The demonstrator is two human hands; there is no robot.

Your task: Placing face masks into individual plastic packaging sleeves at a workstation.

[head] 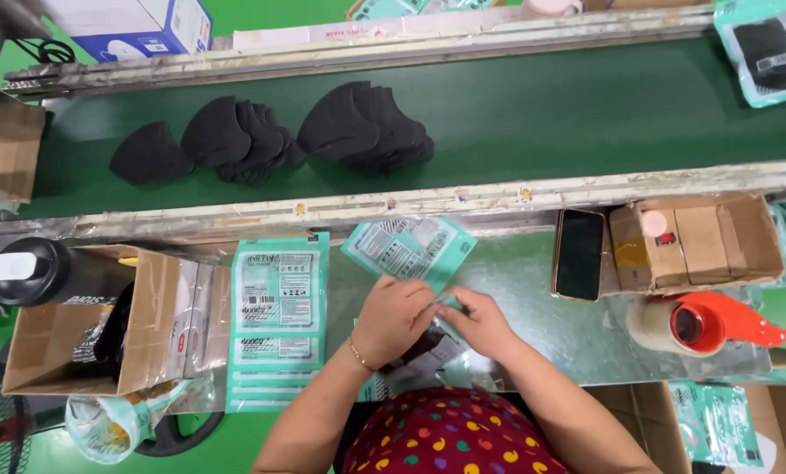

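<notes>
Teal plastic pouch (pixel 441 309) sits between both hands, just above the metal surface (pixel 525 290); the left hand (pixel 393 318) and the right hand (pixel 481 323) each close their fingers on it. Beside them lies a stack of pouches (pixel 279 320). Black masks (pixel 279 136) wait on the green belt (pixel 586 105), so many seem unpacked.

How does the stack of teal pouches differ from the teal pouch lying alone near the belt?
The stack of teal pouches lies straight, several pouches overlapping, left of the left hand. The single teal pouch lies tilted, alone, above both hands, nearer the green belt. The right hand is closer to the single pouch. Both are teal with printed labels, flat on the metal table.
</notes>
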